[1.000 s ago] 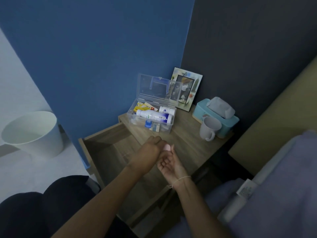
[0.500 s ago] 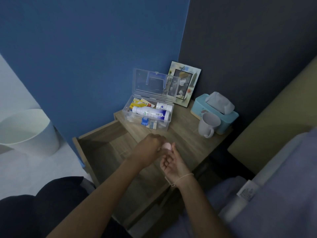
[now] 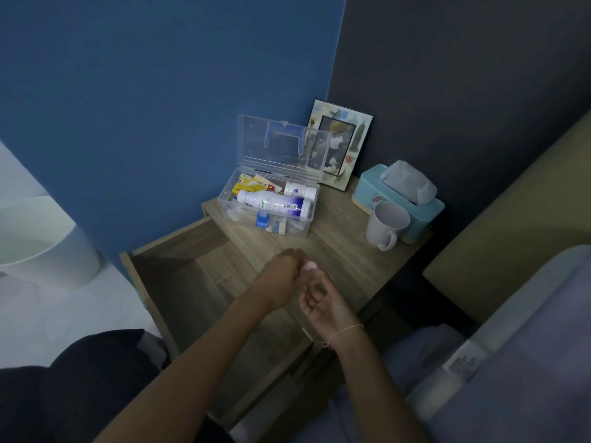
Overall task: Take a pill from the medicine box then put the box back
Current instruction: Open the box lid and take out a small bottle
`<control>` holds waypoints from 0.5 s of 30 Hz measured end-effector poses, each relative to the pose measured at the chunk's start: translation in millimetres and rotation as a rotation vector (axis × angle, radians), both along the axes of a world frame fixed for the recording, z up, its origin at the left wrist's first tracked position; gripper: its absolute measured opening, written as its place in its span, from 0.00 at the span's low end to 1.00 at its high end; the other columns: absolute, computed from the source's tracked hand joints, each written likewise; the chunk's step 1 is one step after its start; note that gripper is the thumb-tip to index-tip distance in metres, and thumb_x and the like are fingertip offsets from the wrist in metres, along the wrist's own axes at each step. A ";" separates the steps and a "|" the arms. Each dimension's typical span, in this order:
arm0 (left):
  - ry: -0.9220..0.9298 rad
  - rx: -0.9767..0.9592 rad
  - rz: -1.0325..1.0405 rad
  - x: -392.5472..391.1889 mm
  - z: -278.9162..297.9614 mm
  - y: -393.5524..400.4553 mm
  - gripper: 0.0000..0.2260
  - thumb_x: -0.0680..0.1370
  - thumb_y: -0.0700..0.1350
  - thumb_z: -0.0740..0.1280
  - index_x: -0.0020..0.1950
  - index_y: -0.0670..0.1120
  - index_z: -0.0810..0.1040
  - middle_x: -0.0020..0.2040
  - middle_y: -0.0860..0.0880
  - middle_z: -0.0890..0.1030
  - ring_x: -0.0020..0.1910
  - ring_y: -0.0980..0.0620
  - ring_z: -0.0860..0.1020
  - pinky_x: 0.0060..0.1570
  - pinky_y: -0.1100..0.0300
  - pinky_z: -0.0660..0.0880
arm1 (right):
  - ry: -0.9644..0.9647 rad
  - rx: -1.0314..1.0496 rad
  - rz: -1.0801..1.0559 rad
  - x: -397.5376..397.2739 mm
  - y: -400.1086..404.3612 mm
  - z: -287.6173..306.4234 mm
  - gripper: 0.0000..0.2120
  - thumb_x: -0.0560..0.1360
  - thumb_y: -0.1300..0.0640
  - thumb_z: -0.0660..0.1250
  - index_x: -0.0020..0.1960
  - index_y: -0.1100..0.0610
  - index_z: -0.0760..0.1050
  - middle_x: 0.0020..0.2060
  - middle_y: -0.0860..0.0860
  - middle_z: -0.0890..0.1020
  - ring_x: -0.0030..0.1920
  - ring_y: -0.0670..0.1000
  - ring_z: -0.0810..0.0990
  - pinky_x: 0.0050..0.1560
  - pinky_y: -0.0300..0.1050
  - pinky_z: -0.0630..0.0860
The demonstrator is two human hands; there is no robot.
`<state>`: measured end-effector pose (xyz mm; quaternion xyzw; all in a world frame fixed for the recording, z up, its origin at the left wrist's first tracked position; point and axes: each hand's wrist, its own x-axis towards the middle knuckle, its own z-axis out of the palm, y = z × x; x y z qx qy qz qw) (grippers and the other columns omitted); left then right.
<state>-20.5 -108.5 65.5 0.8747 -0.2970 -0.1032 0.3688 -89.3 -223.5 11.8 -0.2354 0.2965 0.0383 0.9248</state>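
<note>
Head view shows the left hand (image 3: 281,273) pinching a small pink thing (image 3: 311,266) over the cupped, loose right hand (image 3: 323,303). Behind them, the clear medicine box (image 3: 267,204) sits open on the nightstand (image 3: 339,251).

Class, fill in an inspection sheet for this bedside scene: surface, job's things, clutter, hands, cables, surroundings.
Surface: wooden nightstand, its drawer pulled open.
Job's things: clear medicine box on the nightstand, lid up, bottles and packets inside; small pale object between the hands, too small to identify.
Clutter: white mug, teal tissue box, picture frame.
Hands: left hand curled, meeting the right hand, which is palm up.
Cables: nothing seen.
Surroundings: blue wall, white bin, bed.
</note>
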 end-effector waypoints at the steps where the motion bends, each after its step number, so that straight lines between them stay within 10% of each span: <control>1: 0.000 -0.034 0.048 0.7 -1.9 -1.5 0.13 0.79 0.50 0.63 0.51 0.40 0.78 0.47 0.42 0.80 0.44 0.48 0.78 0.46 0.53 0.76 | -0.016 -0.004 0.000 -0.6 -1.5 -1.7 0.16 0.69 0.53 0.73 0.55 0.58 0.82 0.51 0.57 0.85 0.46 0.51 0.85 0.40 0.44 0.81; 9: 0.004 0.022 0.165 17.1 -25.1 7.1 0.14 0.77 0.46 0.67 0.60 0.44 0.75 0.57 0.43 0.75 0.51 0.47 0.77 0.53 0.54 0.77 | 0.003 -0.287 -0.055 1.6 -10.8 -9.8 0.15 0.72 0.66 0.68 0.58 0.60 0.77 0.52 0.59 0.83 0.54 0.55 0.83 0.47 0.45 0.81; 15: 0.017 0.203 0.075 6.0 -52.7 8.3 0.14 0.79 0.46 0.63 0.63 0.44 0.75 0.59 0.42 0.72 0.54 0.46 0.75 0.51 0.57 0.71 | 0.060 -1.079 -0.006 -3.2 -9.6 -24.8 0.10 0.71 0.63 0.72 0.49 0.52 0.77 0.47 0.50 0.82 0.49 0.49 0.81 0.41 0.33 0.76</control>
